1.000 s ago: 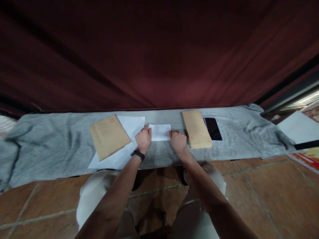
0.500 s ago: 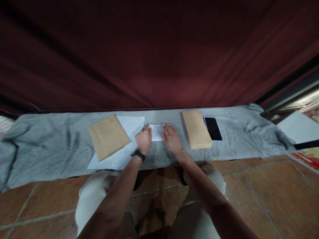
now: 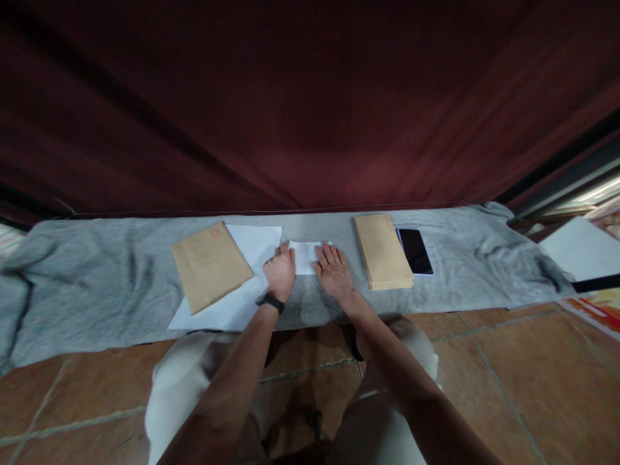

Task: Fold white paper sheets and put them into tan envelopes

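Observation:
A small folded sheet of white paper (image 3: 305,259) lies on the grey cloth in front of me. My left hand (image 3: 279,271), with a dark band at the wrist, is curled at the paper's left edge; its thumb runs along that edge and the other fingers are partly hidden. Flat over the right end of the paper rests my right hand (image 3: 334,271), fingers stretched out and slightly spread. To the left, brown envelopes (image 3: 211,268) lie over larger white sheets (image 3: 264,240). A stack of brown envelopes (image 3: 383,252) is on the right.
A dark-screened phone (image 3: 415,252) lies beside the right-hand stack. Grey cloth (image 3: 475,258) covers the long, narrow surface. Behind it hangs a dark red curtain (image 3: 310,129). My knees are against the near side, above a brown tiled floor (image 3: 489,374). A white panel stands at far right.
My right hand has shifted very slightly on the paper, its fingers a bit more spread. The left hand stays at the paper's left edge.

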### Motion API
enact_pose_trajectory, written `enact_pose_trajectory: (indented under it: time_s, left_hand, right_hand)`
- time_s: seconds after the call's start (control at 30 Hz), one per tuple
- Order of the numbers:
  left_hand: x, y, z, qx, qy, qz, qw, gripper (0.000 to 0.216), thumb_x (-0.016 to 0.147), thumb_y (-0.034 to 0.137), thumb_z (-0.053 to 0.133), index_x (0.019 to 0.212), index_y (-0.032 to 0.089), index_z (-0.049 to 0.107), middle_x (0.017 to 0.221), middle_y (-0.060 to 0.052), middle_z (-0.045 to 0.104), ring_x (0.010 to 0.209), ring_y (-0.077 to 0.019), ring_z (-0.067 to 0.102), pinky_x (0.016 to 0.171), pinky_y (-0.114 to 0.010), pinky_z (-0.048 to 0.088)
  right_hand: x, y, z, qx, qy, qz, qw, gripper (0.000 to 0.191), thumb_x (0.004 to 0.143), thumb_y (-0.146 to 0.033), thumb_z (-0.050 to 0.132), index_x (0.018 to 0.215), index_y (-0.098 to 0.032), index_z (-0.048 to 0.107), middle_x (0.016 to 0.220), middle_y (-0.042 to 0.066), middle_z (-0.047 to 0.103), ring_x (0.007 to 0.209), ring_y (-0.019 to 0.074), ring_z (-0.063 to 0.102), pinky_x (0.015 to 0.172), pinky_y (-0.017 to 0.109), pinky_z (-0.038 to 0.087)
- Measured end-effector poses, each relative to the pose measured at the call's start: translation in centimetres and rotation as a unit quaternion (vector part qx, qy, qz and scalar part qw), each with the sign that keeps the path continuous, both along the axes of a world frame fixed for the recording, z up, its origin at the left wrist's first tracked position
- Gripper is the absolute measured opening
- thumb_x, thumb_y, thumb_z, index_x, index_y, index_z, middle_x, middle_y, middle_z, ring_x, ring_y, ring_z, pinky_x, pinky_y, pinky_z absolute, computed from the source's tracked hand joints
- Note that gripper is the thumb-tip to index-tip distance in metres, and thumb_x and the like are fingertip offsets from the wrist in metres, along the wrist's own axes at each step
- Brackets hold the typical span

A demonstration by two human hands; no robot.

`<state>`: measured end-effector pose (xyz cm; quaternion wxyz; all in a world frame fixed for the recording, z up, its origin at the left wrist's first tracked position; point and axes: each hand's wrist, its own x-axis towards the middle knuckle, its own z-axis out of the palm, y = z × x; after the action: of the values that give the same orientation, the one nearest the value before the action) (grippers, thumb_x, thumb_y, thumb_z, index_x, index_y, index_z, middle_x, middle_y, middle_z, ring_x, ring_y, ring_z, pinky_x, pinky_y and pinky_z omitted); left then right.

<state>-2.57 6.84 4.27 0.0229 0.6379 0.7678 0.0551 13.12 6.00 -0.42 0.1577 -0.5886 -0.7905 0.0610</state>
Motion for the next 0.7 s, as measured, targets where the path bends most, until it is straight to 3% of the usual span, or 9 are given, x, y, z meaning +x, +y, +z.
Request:
enact_pose_trajectory:
  time_s: [0.17,0.27,0.37,0.5,0.7]
  left_hand:
    - [-0.1,0.0,-0.2,0.019,-0.012,0.009,1.0,0.042,0.106,0.037,0.026,0.127,0.014,0.054,0.109,-0.016,0.068,0.091,-0.0259,0.07,0.078,-0.035,0.052]
    - [-0.2,-0.1,-0.4,0.066,-0.021,-0.019,0.997,0.039,0.105,0.027,0.027,0.13,0.011,0.053,0.121,-0.019,0.064,0.108,-0.0288,0.064,0.092,-0.042,0.051]
    - [0.6,-0.5,-1.2,0.101,-0.042,-0.098,0.989,0.042,0.103,0.019,0.03,0.14,0.013,0.049,0.144,-0.018,0.053,0.132,-0.0275,0.051,0.111,-0.044,0.041]
    - [2.7,-1.1,-2.7,0.09,-0.098,-0.213,0.968,0.049,0.105,0.032,0.034,0.148,0.011,0.045,0.158,-0.014,0.043,0.149,-0.0246,0.034,0.123,-0.04,0.028]
    - [3.2,-1.4,-3.9,0.055,-0.076,-0.202,0.975,0.062,0.105,0.044,0.027,0.156,0.009,0.035,0.162,-0.014,0.037,0.154,-0.0242,0.026,0.126,-0.043,0.022]
  right_hand:
    - [0.0,0.0,0.0,-0.009,0.001,-0.001,1.0,0.056,0.107,-0.04,0.037,0.157,-0.014,0.037,0.165,0.014,0.029,0.153,0.0286,0.028,0.125,0.049,0.02]
    - [-0.1,0.1,0.0,-0.007,0.0,0.0,1.0,0.056,0.108,-0.04,0.037,0.157,-0.013,0.037,0.164,0.014,0.029,0.152,0.029,0.028,0.124,0.049,0.02]
    - [-0.1,0.1,0.0,-0.006,-0.001,-0.001,1.0,0.056,0.107,-0.039,0.037,0.157,-0.014,0.036,0.164,0.014,0.03,0.153,0.0293,0.028,0.124,0.05,0.021]
    - [0.2,0.0,0.1,-0.021,-0.023,0.013,0.999,0.054,0.105,-0.025,0.036,0.157,-0.012,0.035,0.165,0.014,0.026,0.154,0.0284,0.024,0.125,0.048,0.019]
    - [0.2,0.1,0.1,-0.029,-0.037,0.012,0.999,0.055,0.104,-0.021,0.037,0.158,-0.013,0.035,0.166,0.013,0.026,0.154,0.0294,0.024,0.124,0.048,0.019]
